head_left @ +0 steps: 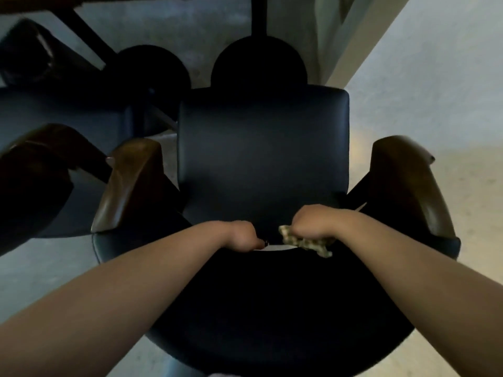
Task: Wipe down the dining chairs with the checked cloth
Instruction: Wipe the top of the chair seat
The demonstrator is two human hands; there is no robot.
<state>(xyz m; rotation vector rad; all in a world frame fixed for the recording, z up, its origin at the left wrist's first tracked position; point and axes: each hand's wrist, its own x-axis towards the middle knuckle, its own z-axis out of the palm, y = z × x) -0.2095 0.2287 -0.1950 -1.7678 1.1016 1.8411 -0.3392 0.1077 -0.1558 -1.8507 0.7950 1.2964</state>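
No text, label, brand, number or sign can be read on anything in this dim, blurred view.

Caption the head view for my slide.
Right hand wipes the chair with the cloth; left hand grips its backrest.

A pale grey floor [190,31] runs under the furniture, mottled like worn concrete or short carpet — which of the two cannot be told. To the right it turns warmer and brighter, a sandy tone [468,191] where light falls. At the upper right a light wall [446,42] meets a slanted pale trim or door frame [351,47]. Along the top edge sits the dark underside of a table [40,1], with a black angled leg [89,36] and a straight black post [260,17] — both in deep shadow.
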